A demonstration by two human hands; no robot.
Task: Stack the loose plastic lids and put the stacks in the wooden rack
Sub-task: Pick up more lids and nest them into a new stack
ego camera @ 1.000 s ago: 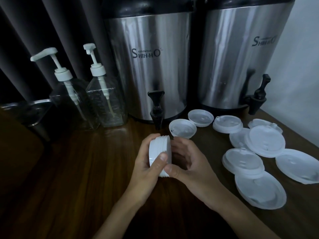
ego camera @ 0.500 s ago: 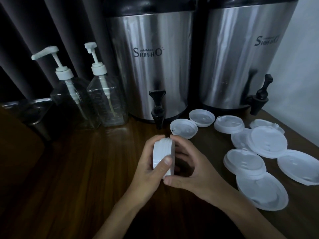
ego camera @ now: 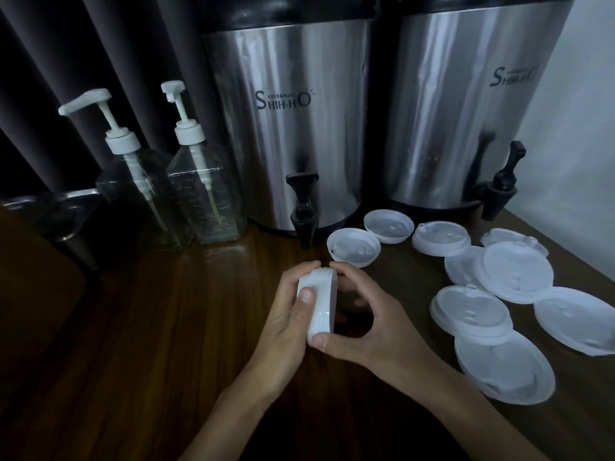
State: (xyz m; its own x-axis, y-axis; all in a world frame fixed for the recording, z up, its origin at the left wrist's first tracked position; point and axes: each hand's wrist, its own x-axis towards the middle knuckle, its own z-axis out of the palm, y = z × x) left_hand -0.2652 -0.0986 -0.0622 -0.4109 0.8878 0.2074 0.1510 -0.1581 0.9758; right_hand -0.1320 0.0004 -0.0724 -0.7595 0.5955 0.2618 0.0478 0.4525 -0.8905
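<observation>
A small stack of white plastic lids (ego camera: 321, 302) stands on edge above the wooden table, held between both hands. My left hand (ego camera: 286, 322) grips its left face with the thumb over the rim. My right hand (ego camera: 369, 322) curls round its right side, thumb under the bottom edge and fingertips on top. Two small loose lids (ego camera: 353, 247) (ego camera: 388, 225) lie open side up just behind my hands. Several larger loose lids (ego camera: 514, 276) lie scattered and overlapping at the right. No wooden rack is in view.
Two steel drink dispensers (ego camera: 293, 128) (ego camera: 466, 121) with black taps stand at the back. Two clear pump bottles (ego camera: 206, 191) stand to their left, with a metal container (ego camera: 63, 214) beyond. Bare dark wooden table (ego camera: 133, 344) lies at the left and front.
The stack and both hands have stayed in almost the same spot. My right fingers have closed further over the top of the stack, and its thumb has shifted under the bottom edge.
</observation>
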